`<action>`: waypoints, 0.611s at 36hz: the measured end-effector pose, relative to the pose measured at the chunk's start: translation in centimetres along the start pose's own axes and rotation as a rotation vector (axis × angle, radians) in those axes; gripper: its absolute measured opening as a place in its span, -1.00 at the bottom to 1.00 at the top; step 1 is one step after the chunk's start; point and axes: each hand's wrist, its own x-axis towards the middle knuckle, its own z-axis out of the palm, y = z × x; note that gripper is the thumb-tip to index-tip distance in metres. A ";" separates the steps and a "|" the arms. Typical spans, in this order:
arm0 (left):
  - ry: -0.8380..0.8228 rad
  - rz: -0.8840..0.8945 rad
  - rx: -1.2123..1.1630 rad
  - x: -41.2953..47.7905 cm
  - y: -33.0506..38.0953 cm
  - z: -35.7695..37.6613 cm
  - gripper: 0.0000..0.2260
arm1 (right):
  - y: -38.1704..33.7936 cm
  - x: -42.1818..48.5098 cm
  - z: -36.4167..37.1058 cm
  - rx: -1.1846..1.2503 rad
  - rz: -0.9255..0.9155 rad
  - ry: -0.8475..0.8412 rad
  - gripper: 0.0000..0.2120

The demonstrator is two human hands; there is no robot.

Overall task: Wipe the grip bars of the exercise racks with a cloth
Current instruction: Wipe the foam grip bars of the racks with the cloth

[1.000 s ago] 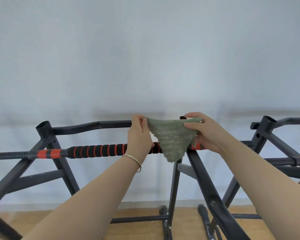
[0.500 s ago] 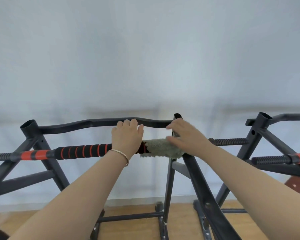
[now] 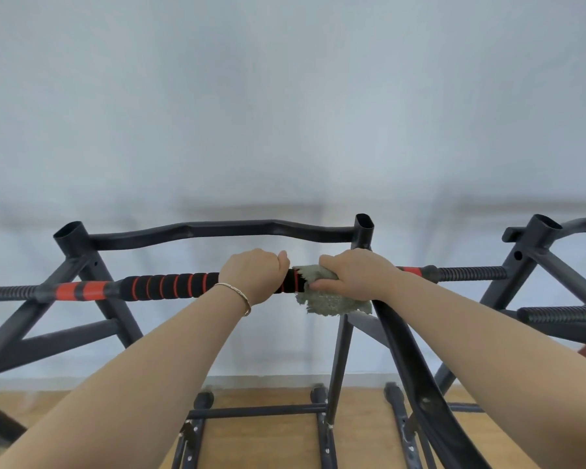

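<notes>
A black exercise rack (image 3: 82,265) stands in front of me, with a black foam grip bar ringed in red (image 3: 170,285) running across it. My left hand (image 3: 254,277), a thin bracelet on its wrist, is closed around this bar near its right end. Just to its right, my right hand (image 3: 356,278) presses a green-grey cloth (image 3: 332,301) over the bar, fingers curled on it. The cloth's lower part hangs below the hand. A wavy black top bar (image 3: 217,230) runs behind both hands.
A second black rack (image 3: 528,252) stands at the right, with ribbed black bars (image 3: 471,273) reaching toward me. A slanted frame tube (image 3: 416,374) passes under my right forearm. Rack feet rest on a wooden floor (image 3: 261,445). A pale wall rises behind.
The cloth was held spread between both hands above the bar. Both hands came down: the left took hold of the bar and the right wrapped the cloth onto it.
</notes>
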 end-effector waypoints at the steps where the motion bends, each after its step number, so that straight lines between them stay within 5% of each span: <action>1: 0.004 -0.005 -0.008 0.0 0.0 0.0 -0.68 | -0.1 0.0 -0.1 0.031 0.014 -0.014 -0.53; 10: 0.088 -0.042 0.006 -1.2 0.5 0.2 -0.60 | -0.1 1.4 -0.7 0.361 0.205 -0.045 -0.53; 16: 0.113 -0.142 -0.146 -0.7 -3.0 0.1 -0.73 | -1.5 0.2 -1.5 0.431 0.013 0.233 -0.63; 20: -0.094 -0.099 -0.123 -1.7 -4.5 0.8 -0.89 | -4.1 0.4 -1.2 0.068 -0.122 0.084 -0.71; 22: -0.111 -0.046 -0.081 -2.1 -4.3 1.2 -0.85 | -4.5 0.8 0.2 -0.211 -0.104 0.119 -0.45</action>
